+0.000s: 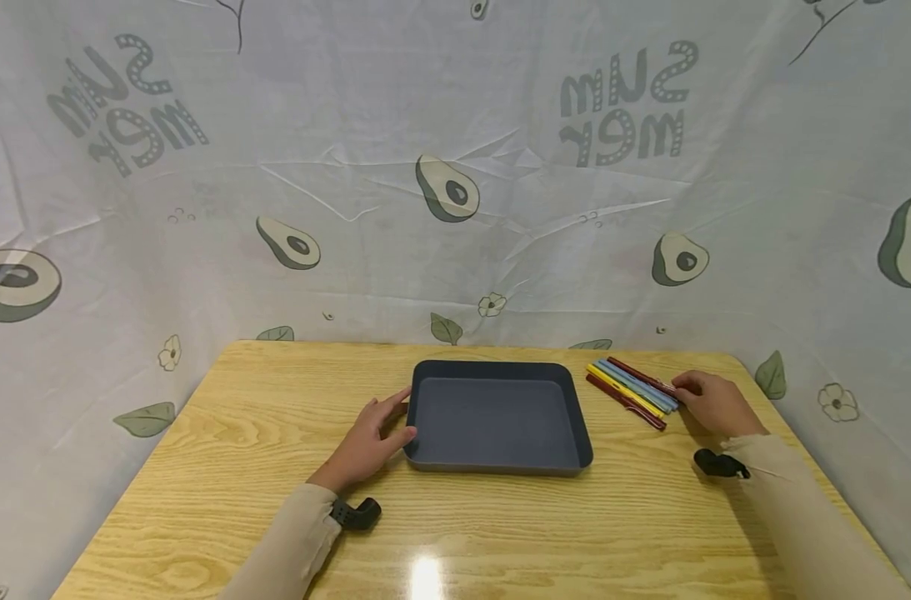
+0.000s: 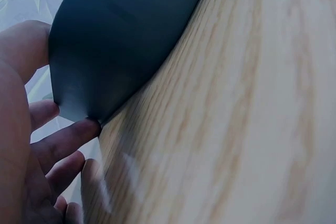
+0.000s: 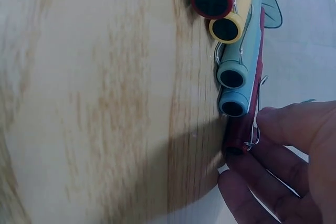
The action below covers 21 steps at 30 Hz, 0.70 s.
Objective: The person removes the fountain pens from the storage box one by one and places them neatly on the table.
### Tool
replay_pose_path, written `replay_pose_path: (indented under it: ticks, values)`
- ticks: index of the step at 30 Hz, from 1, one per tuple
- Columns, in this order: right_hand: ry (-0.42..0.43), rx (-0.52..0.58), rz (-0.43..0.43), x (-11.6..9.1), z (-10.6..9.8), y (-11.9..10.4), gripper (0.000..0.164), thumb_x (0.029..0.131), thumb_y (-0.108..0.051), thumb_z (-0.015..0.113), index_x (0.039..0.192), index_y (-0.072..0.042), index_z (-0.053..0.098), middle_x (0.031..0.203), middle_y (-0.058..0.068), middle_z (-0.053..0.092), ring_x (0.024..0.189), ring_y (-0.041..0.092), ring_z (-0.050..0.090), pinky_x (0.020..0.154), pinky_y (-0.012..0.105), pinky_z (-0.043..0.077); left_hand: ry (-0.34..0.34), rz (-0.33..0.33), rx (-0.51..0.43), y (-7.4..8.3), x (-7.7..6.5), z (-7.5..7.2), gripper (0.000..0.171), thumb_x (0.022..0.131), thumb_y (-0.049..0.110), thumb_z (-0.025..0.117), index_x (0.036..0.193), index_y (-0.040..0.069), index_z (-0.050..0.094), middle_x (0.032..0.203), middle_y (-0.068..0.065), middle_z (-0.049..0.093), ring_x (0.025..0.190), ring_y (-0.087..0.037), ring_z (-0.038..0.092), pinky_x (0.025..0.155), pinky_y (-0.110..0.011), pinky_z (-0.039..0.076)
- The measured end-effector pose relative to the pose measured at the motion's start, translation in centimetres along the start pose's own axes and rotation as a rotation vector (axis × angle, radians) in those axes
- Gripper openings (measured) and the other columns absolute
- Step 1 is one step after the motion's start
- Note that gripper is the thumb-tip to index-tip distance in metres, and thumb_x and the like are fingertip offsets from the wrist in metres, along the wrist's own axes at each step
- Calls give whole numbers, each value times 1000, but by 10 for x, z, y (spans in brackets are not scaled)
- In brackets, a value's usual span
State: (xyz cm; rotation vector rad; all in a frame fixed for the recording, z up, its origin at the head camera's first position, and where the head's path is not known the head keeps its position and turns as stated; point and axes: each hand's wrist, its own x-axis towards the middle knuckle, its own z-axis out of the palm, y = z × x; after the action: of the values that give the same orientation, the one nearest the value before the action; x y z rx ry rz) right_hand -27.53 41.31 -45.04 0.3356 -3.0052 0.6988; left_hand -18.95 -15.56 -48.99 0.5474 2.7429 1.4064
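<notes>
A shallow dark grey tray [image 1: 496, 425] lies on the wooden table. My left hand [image 1: 365, 446] holds its left end, thumb at the rim and fingers against the outer wall [image 2: 126, 35]. To the tray's right, several clip pens lie side by side in a slanted row. My right hand [image 1: 718, 404] pinches the clip end of the farthest one, a dark red pen [image 1: 638, 375], between thumb [image 3: 278, 121] and fingers. Next to it come two blue pens [image 1: 643, 386], a yellow pen [image 1: 624, 392] and a second dark red pen [image 1: 624, 402] nearest me.
The light wooden table [image 1: 485, 533] ends at the back and sides against a white curtain [image 1: 350, 275] printed with avocados and leaves. Black wrist bands [image 1: 356, 514] sit over both beige sleeves.
</notes>
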Motion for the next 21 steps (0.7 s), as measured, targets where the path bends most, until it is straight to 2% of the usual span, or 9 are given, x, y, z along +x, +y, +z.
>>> replay_pose_path:
  ticks: [9,14,19,21]
  values:
    - [6,27,35,-1,1,0,28,108,-2,45,124,14,60,118,37,64,107,54,61,85,64,51,-14,20,7,-5,6,2,70,104,37,64,164,15,32,150,-10,57,149,-29,40,128,-52,4]
    - [11,51,54,-3,4,-2,32,107,0,39,128,18,55,124,41,58,111,56,58,86,65,50,-16,13,6,-5,6,1,71,104,37,64,164,15,33,150,-10,57,151,-32,35,128,-52,4]
    - [31,58,77,-5,5,-2,37,108,-5,35,133,18,51,128,41,56,110,55,59,84,63,51,-27,10,-27,-3,7,0,70,105,35,64,163,12,33,151,-13,56,151,-35,36,128,-54,3]
    - [54,74,90,-7,4,-4,39,109,-8,36,136,17,49,130,40,55,111,55,58,84,64,50,-34,-9,-45,-4,8,-1,70,105,36,63,164,13,32,152,-13,54,151,-34,35,128,-53,2]
